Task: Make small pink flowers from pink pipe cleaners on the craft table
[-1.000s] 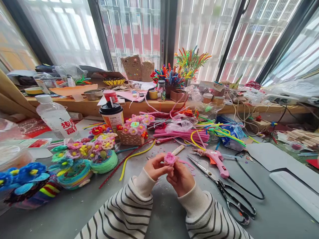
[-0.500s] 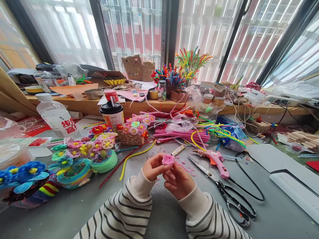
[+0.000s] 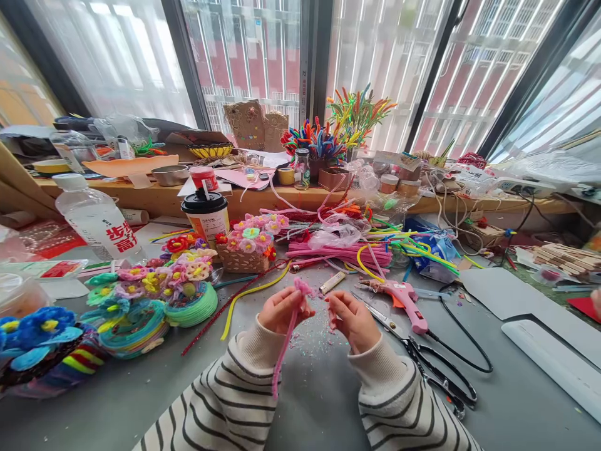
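My left hand (image 3: 283,311) pinches a pink pipe-cleaner flower (image 3: 303,287) between thumb and fingers. From it a long fuzzy tail hangs past the wrist over the striped sleeve. A short gap away, my right hand (image 3: 351,319) has its fingers curled and the fingertips together; whether anything small is between them cannot be made out. Just beyond the hands lies a lighter (image 3: 332,283). Scissors (image 3: 436,369) with black handles and a pink hot glue gun (image 3: 404,302) rest to the right of my right hand.
Pipe-cleaner flower baskets (image 3: 150,300) stand at the left, near a bottle (image 3: 96,216) and a lidded cup (image 3: 206,219). Bundled pink pipe cleaners (image 3: 338,257) lie ahead. The glue gun's black cord (image 3: 469,351) loops rightward, beside white sheets (image 3: 511,294). Pink fuzz dots the table.
My hands have moved apart. The flower stays in my left hand, turned so that its tail hangs down toward me; my right hand has come off it.
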The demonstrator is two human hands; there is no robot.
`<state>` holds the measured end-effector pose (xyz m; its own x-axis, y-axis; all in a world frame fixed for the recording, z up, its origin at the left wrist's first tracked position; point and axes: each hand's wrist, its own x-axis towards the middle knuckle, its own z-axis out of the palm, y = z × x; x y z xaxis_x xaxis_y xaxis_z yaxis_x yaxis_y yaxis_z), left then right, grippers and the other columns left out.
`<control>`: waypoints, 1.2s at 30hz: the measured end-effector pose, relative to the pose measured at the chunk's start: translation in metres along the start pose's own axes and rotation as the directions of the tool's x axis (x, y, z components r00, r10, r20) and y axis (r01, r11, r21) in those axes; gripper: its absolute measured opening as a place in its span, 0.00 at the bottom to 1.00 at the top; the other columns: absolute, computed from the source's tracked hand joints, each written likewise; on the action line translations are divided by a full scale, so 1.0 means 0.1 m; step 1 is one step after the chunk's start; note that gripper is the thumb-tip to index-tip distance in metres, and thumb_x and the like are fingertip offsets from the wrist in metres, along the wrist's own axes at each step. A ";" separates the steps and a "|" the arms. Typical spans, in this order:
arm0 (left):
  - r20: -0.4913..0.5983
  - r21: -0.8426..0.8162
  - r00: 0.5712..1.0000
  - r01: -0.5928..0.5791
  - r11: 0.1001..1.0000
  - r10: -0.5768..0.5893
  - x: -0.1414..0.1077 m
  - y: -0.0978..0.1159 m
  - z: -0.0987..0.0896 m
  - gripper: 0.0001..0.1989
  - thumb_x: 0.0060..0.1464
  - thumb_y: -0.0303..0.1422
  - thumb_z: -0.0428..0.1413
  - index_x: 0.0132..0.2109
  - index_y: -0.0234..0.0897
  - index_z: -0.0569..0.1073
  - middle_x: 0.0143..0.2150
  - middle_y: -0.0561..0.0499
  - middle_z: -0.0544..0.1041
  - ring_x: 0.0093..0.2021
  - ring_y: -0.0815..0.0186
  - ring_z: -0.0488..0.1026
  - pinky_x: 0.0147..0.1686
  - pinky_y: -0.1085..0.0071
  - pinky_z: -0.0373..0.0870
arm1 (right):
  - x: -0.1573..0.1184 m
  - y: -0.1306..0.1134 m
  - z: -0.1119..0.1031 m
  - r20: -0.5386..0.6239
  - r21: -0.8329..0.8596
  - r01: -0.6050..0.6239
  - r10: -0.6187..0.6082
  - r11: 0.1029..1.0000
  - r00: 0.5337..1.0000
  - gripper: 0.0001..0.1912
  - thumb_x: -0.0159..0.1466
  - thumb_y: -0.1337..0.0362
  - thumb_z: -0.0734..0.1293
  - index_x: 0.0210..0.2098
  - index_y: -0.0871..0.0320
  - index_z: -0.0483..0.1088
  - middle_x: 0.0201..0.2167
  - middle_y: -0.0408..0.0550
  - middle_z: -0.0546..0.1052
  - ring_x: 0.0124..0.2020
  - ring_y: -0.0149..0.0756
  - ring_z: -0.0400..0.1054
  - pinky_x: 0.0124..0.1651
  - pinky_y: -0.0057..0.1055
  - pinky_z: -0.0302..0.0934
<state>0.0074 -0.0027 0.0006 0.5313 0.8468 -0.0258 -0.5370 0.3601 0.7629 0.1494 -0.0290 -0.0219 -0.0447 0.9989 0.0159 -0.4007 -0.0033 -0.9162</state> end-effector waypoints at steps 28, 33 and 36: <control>0.037 0.888 0.996 -0.070 0.455 0.082 -0.02 -0.19 0.02 0.16 0.46 0.37 0.47 0.21 0.30 0.69 0.18 0.50 0.69 0.20 0.71 0.64 0.23 0.76 0.60 | -0.06 -0.14 -0.04 0.371 -0.798 0.548 -0.514 0.249 0.773 0.03 0.53 0.66 0.61 0.24 0.59 0.64 0.23 0.48 0.67 0.27 0.36 0.58 0.30 0.33 0.54; 0.122 0.910 0.991 -0.135 0.392 0.057 -0.03 -0.13 0.02 0.16 0.48 0.36 0.44 0.21 0.31 0.70 0.19 0.50 0.69 0.21 0.72 0.64 0.24 0.78 0.60 | -0.05 -0.12 -0.04 0.393 -0.771 0.587 -0.541 0.247 0.743 0.02 0.52 0.65 0.63 0.26 0.57 0.64 0.27 0.49 0.66 0.31 0.37 0.58 0.34 0.34 0.55; 0.150 0.931 0.987 -0.161 0.327 0.057 -0.04 -0.12 0.03 0.18 0.48 0.36 0.44 0.20 0.31 0.71 0.18 0.50 0.70 0.21 0.71 0.65 0.25 0.78 0.60 | -0.05 -0.13 -0.05 0.408 -0.748 0.599 -0.513 0.286 0.755 0.02 0.53 0.65 0.62 0.25 0.56 0.64 0.24 0.47 0.67 0.29 0.36 0.59 0.32 0.32 0.55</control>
<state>0.0144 -0.0116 -0.0066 0.5922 0.7975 0.1154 0.3489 -0.3828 0.8554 0.1595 -0.0338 -0.0123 -0.2022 0.7368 0.6451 0.5431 0.6325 -0.5522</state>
